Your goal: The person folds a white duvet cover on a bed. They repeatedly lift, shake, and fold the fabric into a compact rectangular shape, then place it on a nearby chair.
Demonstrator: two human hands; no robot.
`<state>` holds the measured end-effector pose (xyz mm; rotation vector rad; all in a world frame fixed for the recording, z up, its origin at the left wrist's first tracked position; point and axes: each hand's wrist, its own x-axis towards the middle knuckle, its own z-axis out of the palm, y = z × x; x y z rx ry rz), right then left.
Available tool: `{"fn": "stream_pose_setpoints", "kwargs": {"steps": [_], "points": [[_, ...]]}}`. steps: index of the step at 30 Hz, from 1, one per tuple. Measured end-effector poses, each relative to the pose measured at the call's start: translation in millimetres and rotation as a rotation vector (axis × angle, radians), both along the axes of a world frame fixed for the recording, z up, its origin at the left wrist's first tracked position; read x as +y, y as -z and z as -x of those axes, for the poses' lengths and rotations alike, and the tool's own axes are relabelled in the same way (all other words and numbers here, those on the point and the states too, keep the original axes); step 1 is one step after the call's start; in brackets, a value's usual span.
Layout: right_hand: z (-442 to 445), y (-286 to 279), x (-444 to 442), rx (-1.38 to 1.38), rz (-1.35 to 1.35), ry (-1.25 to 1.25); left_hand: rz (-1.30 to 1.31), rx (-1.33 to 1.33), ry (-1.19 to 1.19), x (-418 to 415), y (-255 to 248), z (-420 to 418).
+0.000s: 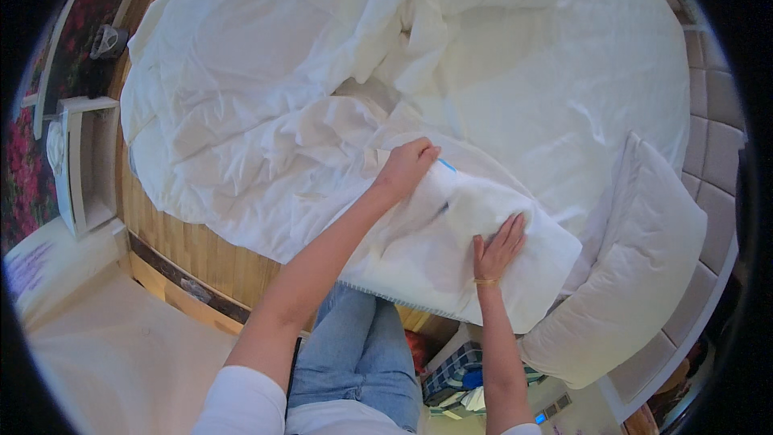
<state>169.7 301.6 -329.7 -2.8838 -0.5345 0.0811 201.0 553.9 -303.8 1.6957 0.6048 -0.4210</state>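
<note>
A white pillow or folded bedding piece (543, 278) lies at the near edge of a bed, over rumpled white bedding (241, 157). At its upper left corner, beside a short blue strip, my left hand (413, 163) is closed on the white fabric. My right hand (500, 246) rests on top of the piece with its palm down and fingers extended, and a thin band circles the wrist. A dark mark (442, 209) shows on the fabric between the hands.
Another white pillow (634, 278) leans near the padded headboard (712, 193) on the right. A white shelf unit (72, 163) and a lined bin (109, 42) stand at the left. Checked fabric (456, 374) lies below the bed's near edge, beside my legs.
</note>
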Motion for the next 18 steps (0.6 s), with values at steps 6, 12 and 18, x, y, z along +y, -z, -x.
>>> {"fn": "stream_pose_setpoints", "kwargs": {"steps": [6, 12, 18], "points": [[-39.4, -6.6, -0.4, 0.104, 0.077, -0.095, -0.071, -0.252, -0.57, 40.0, 23.8, -1.0], [-75.9, 2.3, 6.6, 0.236, 0.144, -0.227, -0.646, -0.16, -0.37, 45.9, 25.1, 127.2], [-75.5, 14.2, 28.9, 0.352, 0.118, -0.107, -0.321, -0.035, -0.322, 23.0, 60.5, 211.3]]}}
